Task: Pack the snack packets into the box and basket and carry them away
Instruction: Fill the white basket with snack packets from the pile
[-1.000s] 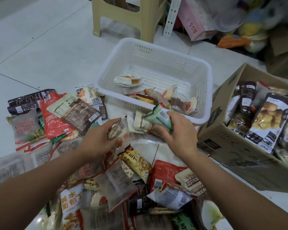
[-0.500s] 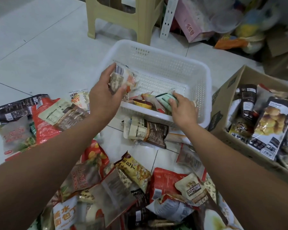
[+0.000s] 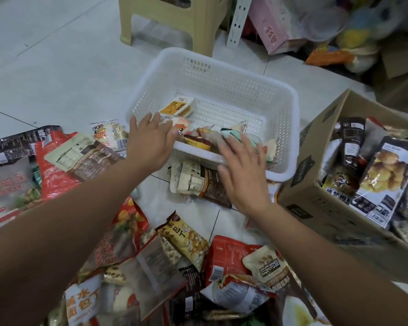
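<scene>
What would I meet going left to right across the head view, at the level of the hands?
black packet → red packet → left hand → right hand → cardboard box → bun packet. The white basket spans both hands, so it has no clear place.

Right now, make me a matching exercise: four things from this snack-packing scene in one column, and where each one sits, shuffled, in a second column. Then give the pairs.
Column one
1. orange-topped packet
2. brown-and-cream packet
3. cream-puff packet
4. beige stool

Column two
A. standing in the cardboard box
B. on the floor behind the white basket
C. inside the basket
D. on the floor in front of the basket

Pairs: 1-C, 2-D, 3-A, 4-B
</scene>
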